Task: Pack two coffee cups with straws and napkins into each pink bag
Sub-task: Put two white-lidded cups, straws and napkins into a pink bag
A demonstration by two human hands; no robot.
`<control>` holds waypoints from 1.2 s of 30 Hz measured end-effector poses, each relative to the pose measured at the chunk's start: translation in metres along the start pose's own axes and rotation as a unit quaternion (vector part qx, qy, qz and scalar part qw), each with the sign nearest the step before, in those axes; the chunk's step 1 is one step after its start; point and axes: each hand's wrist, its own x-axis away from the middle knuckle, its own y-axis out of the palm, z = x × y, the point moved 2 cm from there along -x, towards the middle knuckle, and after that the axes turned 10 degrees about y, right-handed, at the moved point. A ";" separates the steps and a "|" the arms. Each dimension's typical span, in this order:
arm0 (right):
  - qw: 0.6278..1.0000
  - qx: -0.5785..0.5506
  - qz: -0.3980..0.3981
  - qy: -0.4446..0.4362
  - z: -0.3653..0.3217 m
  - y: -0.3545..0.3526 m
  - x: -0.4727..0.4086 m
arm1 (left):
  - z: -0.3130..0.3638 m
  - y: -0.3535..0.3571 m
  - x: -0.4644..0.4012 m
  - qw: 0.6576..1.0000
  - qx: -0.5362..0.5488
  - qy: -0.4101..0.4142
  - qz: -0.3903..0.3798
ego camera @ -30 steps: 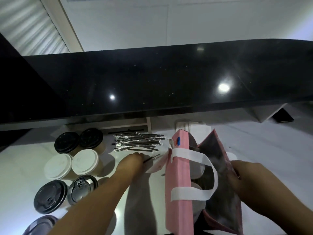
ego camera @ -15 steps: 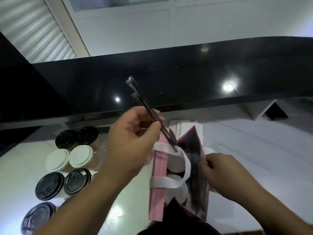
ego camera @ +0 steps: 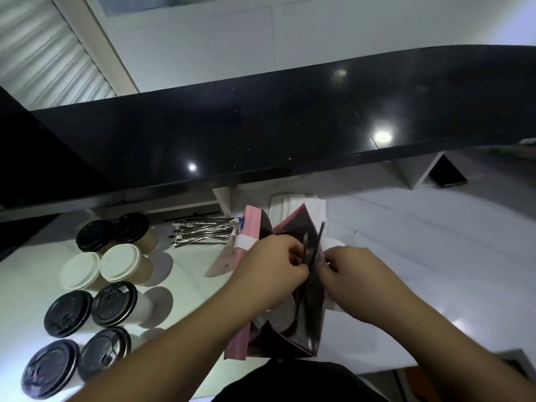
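A pink bag (ego camera: 237, 338) with a dark lining stands open on the white counter in front of me. White-lidded cups (ego camera: 280, 317) show inside it. My left hand (ego camera: 271, 271) is over the bag's mouth, pinching wrapped black straws (ego camera: 313, 250) that point down into the bag. My right hand (ego camera: 352, 274) grips the bag's right wall at its top edge. A pile of wrapped straws (ego camera: 203, 233) lies behind the bag to the left. White napkins (ego camera: 304, 203) lie behind the bag.
Several lidded coffee cups (ego camera: 120, 264), some with black lids and some with white, stand in rows at the left. A black raised countertop (ego camera: 261, 134) overhangs the back. A dark phone (ego camera: 448, 177) leans at the far right. The counter's near edge (ego camera: 435, 364) runs at lower right.
My left hand took straws from the pile, lifted them high, and has now lowered them into the bag's mouth. My right hand stayed on the bag's right wall.
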 end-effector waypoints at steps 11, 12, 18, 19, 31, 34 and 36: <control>0.999 0.009 0.031 -0.013 0.000 0.000 -0.003 | -0.036 -0.079 0.056 0.994 -0.006 -0.033 0.104; 0.999 0.012 0.047 -0.019 -0.002 -0.002 -0.004 | -0.043 -0.081 0.067 0.995 -0.023 -0.049 0.082; 0.988 0.035 0.135 -0.071 -0.026 -0.016 -0.015 | -0.054 -0.056 0.114 0.994 -0.042 -0.100 0.003; 0.984 0.042 0.150 -0.086 -0.032 -0.017 -0.019 | -0.054 -0.051 0.119 0.995 -0.040 -0.093 -0.002; 0.991 0.047 0.080 -0.097 -0.043 -0.010 -0.069 | -0.071 -0.043 0.133 0.997 0.035 -0.039 0.053; 0.992 0.027 0.091 -0.081 -0.028 -0.009 -0.066 | -0.078 -0.050 0.124 0.991 0.093 -0.025 0.089; 0.993 0.010 0.092 -0.067 -0.019 -0.008 -0.061 | -0.084 -0.053 0.115 0.986 0.117 -0.016 0.120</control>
